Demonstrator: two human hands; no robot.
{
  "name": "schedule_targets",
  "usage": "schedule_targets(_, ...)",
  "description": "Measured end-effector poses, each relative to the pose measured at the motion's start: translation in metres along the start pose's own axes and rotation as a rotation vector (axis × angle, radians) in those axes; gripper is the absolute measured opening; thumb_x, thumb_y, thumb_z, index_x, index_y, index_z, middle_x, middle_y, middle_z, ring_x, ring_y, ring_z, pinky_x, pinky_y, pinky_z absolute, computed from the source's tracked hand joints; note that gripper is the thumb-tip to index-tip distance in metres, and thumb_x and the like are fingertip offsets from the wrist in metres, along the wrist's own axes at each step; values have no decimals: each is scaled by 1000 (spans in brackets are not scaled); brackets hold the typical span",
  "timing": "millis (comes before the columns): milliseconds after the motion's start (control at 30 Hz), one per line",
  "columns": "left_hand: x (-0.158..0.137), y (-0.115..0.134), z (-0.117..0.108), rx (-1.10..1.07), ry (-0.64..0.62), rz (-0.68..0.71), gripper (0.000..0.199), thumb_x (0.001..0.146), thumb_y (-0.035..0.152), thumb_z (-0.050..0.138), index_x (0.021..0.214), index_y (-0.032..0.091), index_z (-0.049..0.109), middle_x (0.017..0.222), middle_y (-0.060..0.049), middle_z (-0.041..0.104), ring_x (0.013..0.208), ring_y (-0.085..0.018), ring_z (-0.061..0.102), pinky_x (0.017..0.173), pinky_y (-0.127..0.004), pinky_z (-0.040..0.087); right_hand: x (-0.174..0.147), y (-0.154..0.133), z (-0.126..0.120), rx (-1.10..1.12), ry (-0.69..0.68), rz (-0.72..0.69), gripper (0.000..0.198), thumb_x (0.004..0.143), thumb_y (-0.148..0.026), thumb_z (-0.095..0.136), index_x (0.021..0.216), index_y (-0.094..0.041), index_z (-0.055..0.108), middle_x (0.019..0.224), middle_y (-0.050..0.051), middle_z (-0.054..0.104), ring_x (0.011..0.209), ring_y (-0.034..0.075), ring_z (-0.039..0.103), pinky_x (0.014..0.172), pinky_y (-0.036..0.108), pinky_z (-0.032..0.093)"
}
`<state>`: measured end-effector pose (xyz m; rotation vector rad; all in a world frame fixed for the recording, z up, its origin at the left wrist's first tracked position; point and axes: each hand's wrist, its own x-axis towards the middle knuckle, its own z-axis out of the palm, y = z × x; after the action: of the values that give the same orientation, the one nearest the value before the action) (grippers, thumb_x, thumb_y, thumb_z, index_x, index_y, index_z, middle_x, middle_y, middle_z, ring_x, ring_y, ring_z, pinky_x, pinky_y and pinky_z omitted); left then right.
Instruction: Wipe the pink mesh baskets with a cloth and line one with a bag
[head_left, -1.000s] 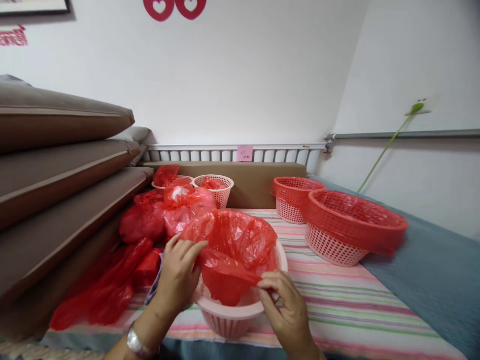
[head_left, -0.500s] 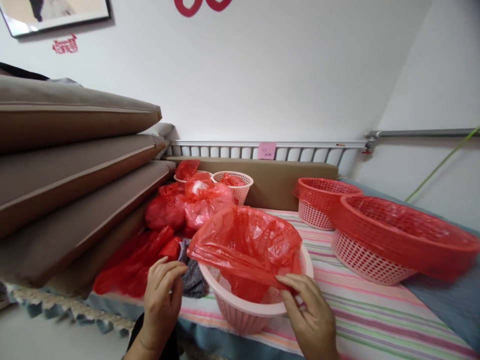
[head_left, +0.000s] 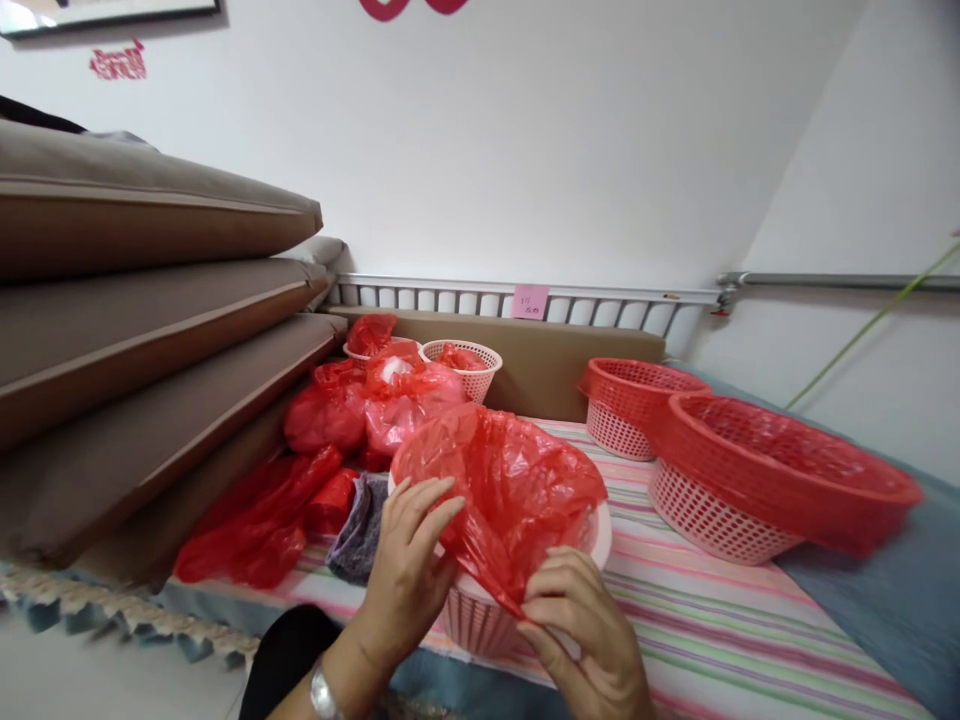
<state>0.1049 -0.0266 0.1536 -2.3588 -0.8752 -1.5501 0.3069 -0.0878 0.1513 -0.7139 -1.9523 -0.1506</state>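
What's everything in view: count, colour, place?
Front basket: 1, pink, front
Liner: 1, red, in front basket
Lined baskets: 2, pink with red liners, right
Back baskets: 2, pale, back left
Filled bags: several, red, left centre
Loose plastic: uncounted, red, left
Cloth: 1, grey, left centre
Bundle: 1, red, beside cloth
Cushions: several, grey-brown, left
Sheet: 1, striped, under baskets
Board: 1, tan, back
Radiator: 1, white, back
Note: 1, pink, on radiator
Pipe: 1, grey, right
Stem: 1, green, right
Frame: 1, dark, upper left
Cutouts: several, red, top
Bracelet: 1, silver, left wrist
Left hand: 1, bare, at liner
Right hand: 1, bare, pinching liner
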Motion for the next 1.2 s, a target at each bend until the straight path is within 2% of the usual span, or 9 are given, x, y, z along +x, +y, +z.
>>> schedule_targets(167,1,-16,2,0,205,11,34,80,-3,48,106,19,54,110,-9,61,105,-19,54,96,-46,41,0,0,-3,39,-20,22,10,80,-10,55,81,-20,52,73,0,55,71,15,51,72,36,41)
schedule_targets(333,-14,-33,-10,80,229,37,27,81,0,53,98,20,58,101,-7,64,97,-19,57,93,-47,41,-4,2,-3,-23,-53,3,13,78,-9,58,85,-20,55,77,2,57,74,15,51,67,33,40)
schedule_targets(533,-43,-36,-20,123,160,-6,24,80,0,53,92,19,59,88,-3,64,86,-16,57,92,-47,40,-12,6,1,-179,-55,-84,18,77,-5,56,88,-19,58,88,4,61,80,16,54,72,34,41)
schedule_targets(700,-63,-33,-10,140,78,-73,22,82,1,48,89,20,56,84,-1,62,83,-14,56,91,-45,41,-18,10,4,-214,-2,-108,20,76,-3,53,87,-20,58,90,4,63,82,16,57,76,34,42)
schedule_targets(833,-71,-24,-7,140,-127,-105,27,83,-1,42,90,21,57,81,-1,63,80,-15,58,89,-44,43,-19,11,3,-217,-11,-97,21,75,-4,53,87,-21,56,91,3,64,81,16,57,75,34,43)
schedule_targets(900,-67,-16,-15,107,-175,-85,28,83,1,43,94,21,58,84,-3,64,80,-16,60,83,-39,47,-19,10,2,-214,-5,-79,22,76,-4,52,88,-21,56,91,3,64,81,15,56,75,35,43)
schedule_targets(967,-55,-8,-29,44,-99,-41,28,82,3,46,102,21,56,95,-7,65,89,-18,60,76,-33,50,-19,9,1,-198,-6,-62,22,76,-3,51,87,-21,55,91,3,63,80,15,56,74,35,42)
schedule_targets(1067,-25,3,-42,4,-13,48,37,81,5,51,114,21,53,110,-9,63,105,-20,57,85,-33,49,-17,6,0,-164,-10,-32,21,76,-3,50,86,-21,54,93,3,62,81,16,55,74,36,41)
schedule_targets(1200,10,13,-22,54,-333,245,39,83,32,59,120,23,52,113,-6,65,107,-22,58,90,-35,48,-13,2,-4,-135,6,20,16,79,-8,48,86,-21,53,97,3,62,83,16,53,74,35,42)
